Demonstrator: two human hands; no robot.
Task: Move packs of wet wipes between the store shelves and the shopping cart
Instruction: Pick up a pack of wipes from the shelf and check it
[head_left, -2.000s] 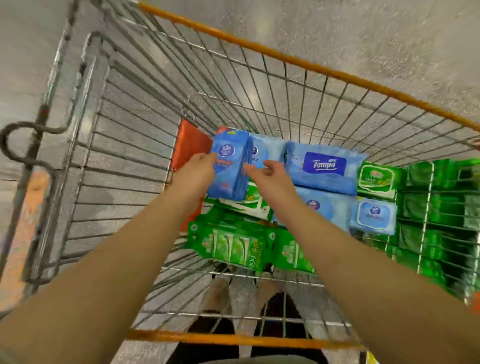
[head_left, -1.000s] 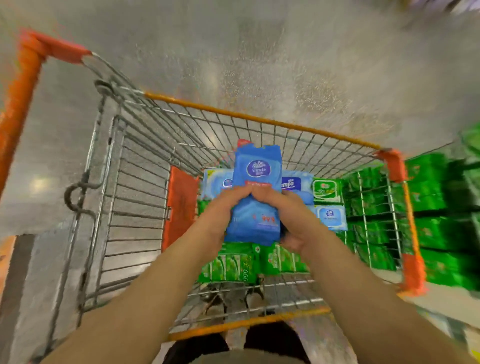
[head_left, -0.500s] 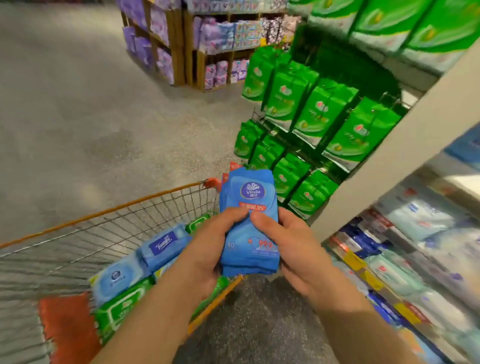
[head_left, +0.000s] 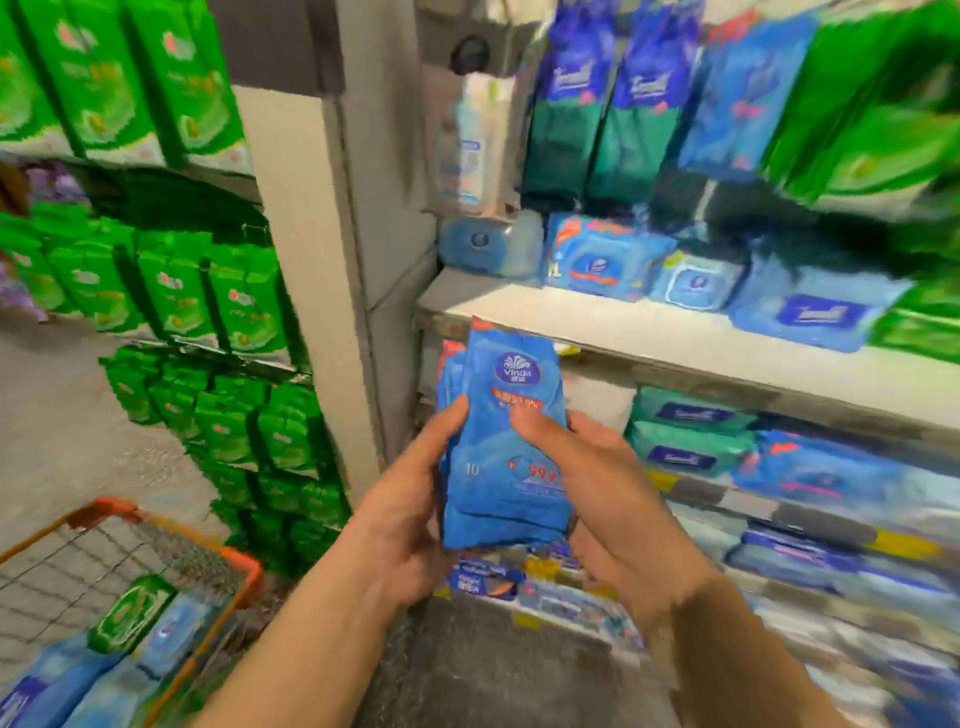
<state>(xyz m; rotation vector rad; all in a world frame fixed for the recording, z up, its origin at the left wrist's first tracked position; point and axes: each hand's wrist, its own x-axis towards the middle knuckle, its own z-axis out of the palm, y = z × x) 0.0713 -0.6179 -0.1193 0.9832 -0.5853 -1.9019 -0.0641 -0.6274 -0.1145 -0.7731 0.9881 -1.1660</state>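
A blue Vinda pack of wet wipes (head_left: 511, 467), a bundle of thin packs, stands upright between both hands in front of the store shelves. My left hand (head_left: 405, 514) grips its left edge and back. My right hand (head_left: 608, 499) grips its right side, thumb across the front. The white shelf (head_left: 649, 332) lies just behind and above the pack, with blue wipe packs (head_left: 597, 260) lined along it. The shopping cart (head_left: 208, 551) with its orange rim sits at the lower left, holding blue and green packs (head_left: 130, 613).
A grey pillar (head_left: 311, 260) divides the shelving. Left of it hang rows of green packs (head_left: 208, 291). Lower shelves (head_left: 727, 493) on the right carry blue and teal packs. Tall blue and green bags (head_left: 623, 93) fill the top right. Grey floor lies below my arms.
Both hands lifted the blue pack out of the cart and carried it right, toward the shelves. The view swung from the cart to the shelving, and the cart now lies lower left.
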